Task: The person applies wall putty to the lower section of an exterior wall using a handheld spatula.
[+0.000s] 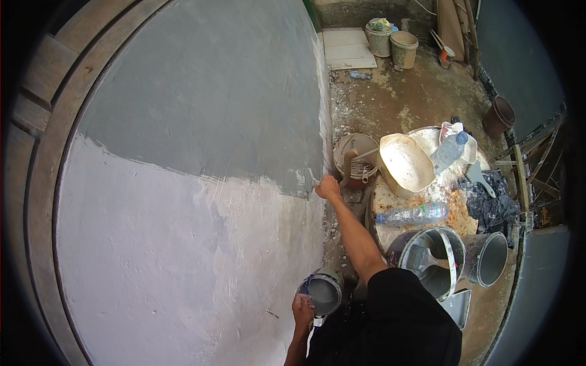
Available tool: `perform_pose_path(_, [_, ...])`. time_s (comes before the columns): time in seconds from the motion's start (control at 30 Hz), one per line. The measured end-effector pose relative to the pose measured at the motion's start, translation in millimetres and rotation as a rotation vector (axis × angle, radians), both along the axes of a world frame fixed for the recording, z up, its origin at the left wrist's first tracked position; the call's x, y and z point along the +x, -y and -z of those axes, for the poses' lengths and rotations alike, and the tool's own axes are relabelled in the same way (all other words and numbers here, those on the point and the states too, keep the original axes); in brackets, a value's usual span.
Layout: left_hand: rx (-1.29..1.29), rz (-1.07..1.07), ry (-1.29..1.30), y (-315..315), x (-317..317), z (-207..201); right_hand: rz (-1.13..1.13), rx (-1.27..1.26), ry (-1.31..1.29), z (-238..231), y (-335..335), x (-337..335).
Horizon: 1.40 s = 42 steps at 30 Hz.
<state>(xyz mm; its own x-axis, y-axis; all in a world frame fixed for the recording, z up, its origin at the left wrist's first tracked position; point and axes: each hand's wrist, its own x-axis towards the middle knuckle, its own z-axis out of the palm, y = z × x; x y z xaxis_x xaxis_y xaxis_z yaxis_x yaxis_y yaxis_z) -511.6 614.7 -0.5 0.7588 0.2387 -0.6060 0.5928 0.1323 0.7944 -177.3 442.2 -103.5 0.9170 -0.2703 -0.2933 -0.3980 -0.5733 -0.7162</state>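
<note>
My right hand (328, 186) is closed around a paintbrush (313, 178), its head against the wall near the wall's right edge. Grey paint (201, 104) covers the upper part of the wall, ending in a ragged line. Below that line the wall is pale lilac-white (146, 244), with a patchy, streaked area toward the right. Low and close to my body, my left hand (302, 310) grips a small bucket (339, 287) at its rim or handle. Grey paint stands inside it. The exact hold of the left fingers is partly hidden.
On my right, a rusty round tabletop (455, 183) bears a cream basin (406, 163), plastic bottles (421, 215) and a putty knife (481, 177). Buckets (488, 259) stand nearer me. Beside the wall sits a debris-filled bucket (356, 146). Further buckets (404, 50) stand at the back.
</note>
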Motion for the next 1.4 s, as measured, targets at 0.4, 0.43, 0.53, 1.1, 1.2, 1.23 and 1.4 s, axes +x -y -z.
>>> perform_pose_path(0.4, [-0.004, 0.053, 0.053, -3.7, 14.8, 10.1, -0.207, 0.076, 0.384, -218.2, 9.5, -38.9])
perform_pose_path(0.43, [-0.004, 0.056, 0.059, -1.6, 18.0, 8.8, -0.230, 0.122, 0.390, -239.9, 12.2, -44.4])
perform_pose_path(0.53, [0.016, 0.094, 0.094, 4.8, 25.6, 8.0, -0.286, 0.159, 0.431, -288.7, 19.3, -62.2])
perform_pose_path(1.1, [-0.033, 0.055, 0.093, 3.1, -2.1, 16.2, 0.065, -0.005, -0.102, -5.8, 28.9, 8.2])
perform_pose_path(1.2, [-0.033, 0.022, 0.056, 4.0, -5.3, 16.4, -0.113, -0.035, -0.129, 7.3, 9.0, 8.6])
perform_pose_path(1.23, [0.004, 0.010, 0.036, 3.4, -5.7, 16.5, -0.111, -0.038, -0.133, 7.4, 5.9, 10.0])
perform_pose_path(1.4, [0.030, -0.009, 0.053, -2.8, -5.4, 16.8, -0.198, -0.001, 0.057, -51.1, -0.5, -0.4])
